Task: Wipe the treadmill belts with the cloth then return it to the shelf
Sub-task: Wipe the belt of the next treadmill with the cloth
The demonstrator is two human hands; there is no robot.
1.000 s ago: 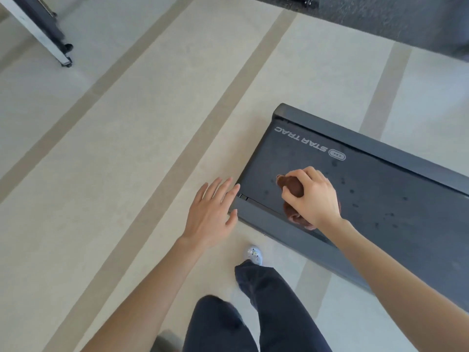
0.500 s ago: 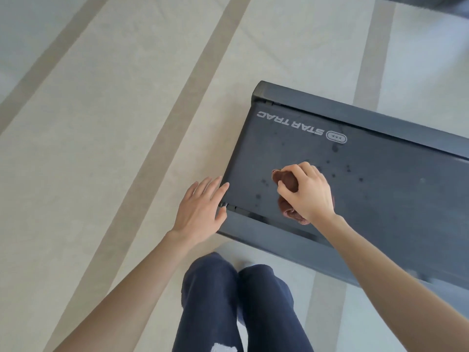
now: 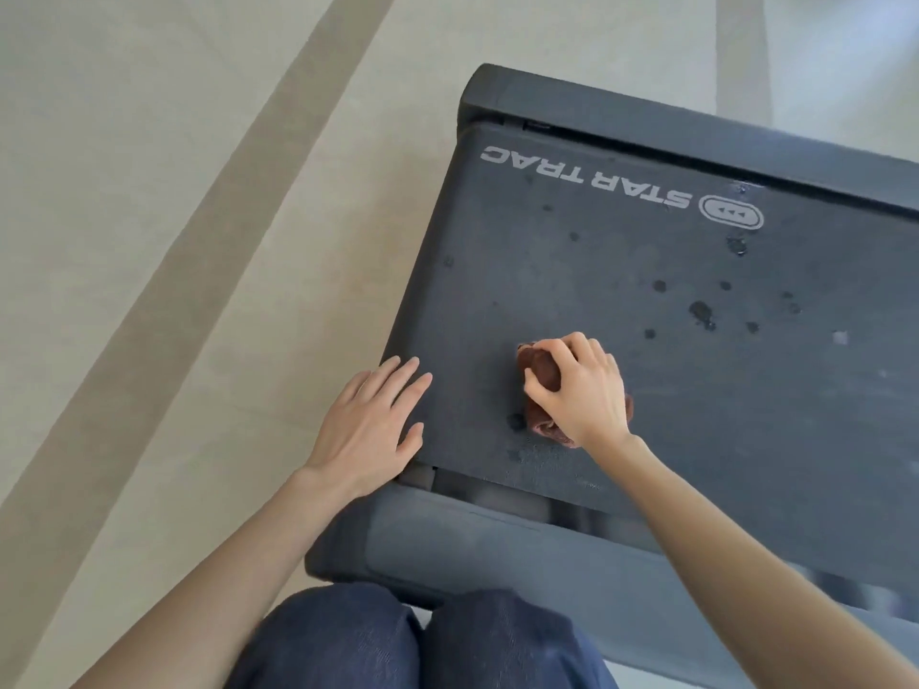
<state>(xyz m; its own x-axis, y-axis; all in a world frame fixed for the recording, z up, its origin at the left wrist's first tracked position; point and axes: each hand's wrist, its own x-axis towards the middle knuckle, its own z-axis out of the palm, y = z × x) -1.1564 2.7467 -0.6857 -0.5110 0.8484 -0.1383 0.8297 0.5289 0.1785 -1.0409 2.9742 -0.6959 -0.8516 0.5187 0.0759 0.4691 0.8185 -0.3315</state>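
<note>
Brown cloth (image 3: 539, 372): bunched, lying on treadmill belt (image 3: 621, 300) near its end. Belt: dark grey, matte, dotted with dark wet spots, white STAR TRAC logo.

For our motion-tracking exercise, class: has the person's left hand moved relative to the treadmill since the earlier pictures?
Yes. The left hand has shifted right, toward the treadmill belt: its fingers, earlier beside the belt's end, now overlap it.

A crumpled brown cloth (image 3: 539, 372) is held on the dark flat treadmill belt (image 3: 597, 271) under the right hand (image 3: 582, 390); the left hand (image 3: 363, 430) is laid at the belt's left edge.
</note>
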